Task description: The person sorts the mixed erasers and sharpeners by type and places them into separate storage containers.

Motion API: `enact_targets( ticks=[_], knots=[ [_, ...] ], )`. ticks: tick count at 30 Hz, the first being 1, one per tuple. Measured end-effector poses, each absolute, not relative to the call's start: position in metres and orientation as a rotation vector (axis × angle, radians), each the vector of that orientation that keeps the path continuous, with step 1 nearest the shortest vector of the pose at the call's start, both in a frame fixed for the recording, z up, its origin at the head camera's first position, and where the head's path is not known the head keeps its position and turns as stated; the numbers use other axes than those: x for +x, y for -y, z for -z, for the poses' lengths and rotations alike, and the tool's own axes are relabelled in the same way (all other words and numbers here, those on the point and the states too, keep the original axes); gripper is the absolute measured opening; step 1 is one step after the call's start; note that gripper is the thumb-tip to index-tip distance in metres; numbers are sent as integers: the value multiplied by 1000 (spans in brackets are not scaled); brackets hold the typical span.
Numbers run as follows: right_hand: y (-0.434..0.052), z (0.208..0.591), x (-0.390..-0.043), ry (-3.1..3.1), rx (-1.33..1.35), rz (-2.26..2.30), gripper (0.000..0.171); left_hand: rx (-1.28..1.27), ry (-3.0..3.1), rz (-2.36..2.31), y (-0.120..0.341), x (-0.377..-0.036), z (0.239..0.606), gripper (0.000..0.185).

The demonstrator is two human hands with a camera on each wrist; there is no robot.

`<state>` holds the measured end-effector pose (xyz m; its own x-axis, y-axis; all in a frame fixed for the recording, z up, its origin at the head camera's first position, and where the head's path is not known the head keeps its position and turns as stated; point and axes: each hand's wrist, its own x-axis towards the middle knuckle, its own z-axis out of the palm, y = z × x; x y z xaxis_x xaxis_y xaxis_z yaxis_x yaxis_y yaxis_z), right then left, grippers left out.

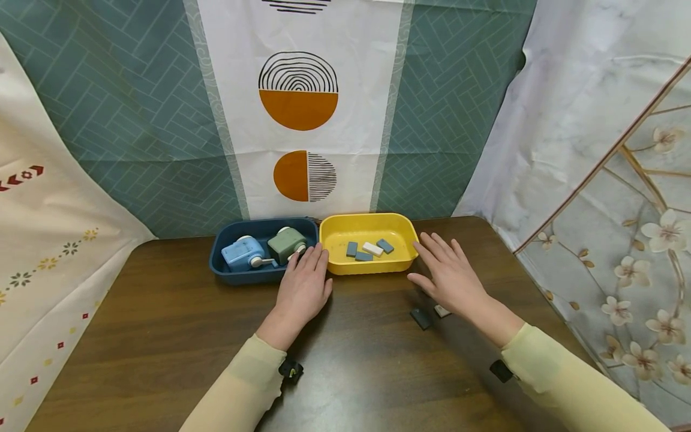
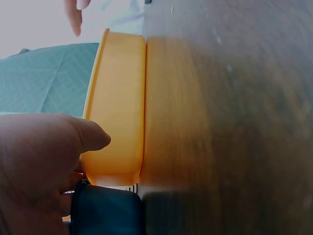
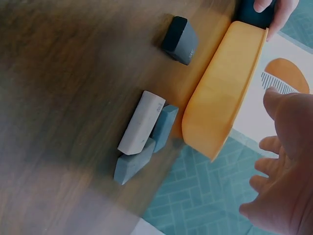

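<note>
My left hand [image 1: 305, 285] reaches with straight fingers over the right end of a dark blue tray [image 1: 251, 278], its fingertips beside the yellow tray [image 1: 372, 266]. In the left wrist view the thumb overlaps the yellow tray's wall. My right hand [image 1: 448, 276] has its fingers extended and spread at the yellow tray's right end, with nothing held. Inside the yellow tray lie several small eraser-like blocks, among them a white block [image 1: 372, 249] and a blue-grey block [image 1: 352, 249]. The blue tray holds a light blue crank pencil sharpener [image 1: 243, 253] and a green one [image 1: 287, 244].
On the brown table, near and partly under my right hand, are a dark block [image 1: 421, 318] and a white block [image 3: 142, 122]. Two blue-grey blocks lie against the white one in the right wrist view. A patterned cloth [image 1: 448, 120] hangs behind the trays.
</note>
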<state>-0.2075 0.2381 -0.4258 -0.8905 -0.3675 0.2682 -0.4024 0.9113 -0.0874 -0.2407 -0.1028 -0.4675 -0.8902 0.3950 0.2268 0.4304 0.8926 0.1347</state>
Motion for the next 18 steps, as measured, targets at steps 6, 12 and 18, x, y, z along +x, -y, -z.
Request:
enact_targets(
  ticks=[6, 12, 18],
  knots=[
    [-243, 424, -200, 2852, 549, -215, 77, -628, 2867, 265, 103, -241, 468, 72],
    [-248, 426, -195, 2877, 522, -224, 78, -621, 2883, 269, 102, -241, 467, 72],
    [-253, 430, -192, 2882, 510, -219, 78, -622, 2882, 273, 102, -240, 467, 72]
  ],
)
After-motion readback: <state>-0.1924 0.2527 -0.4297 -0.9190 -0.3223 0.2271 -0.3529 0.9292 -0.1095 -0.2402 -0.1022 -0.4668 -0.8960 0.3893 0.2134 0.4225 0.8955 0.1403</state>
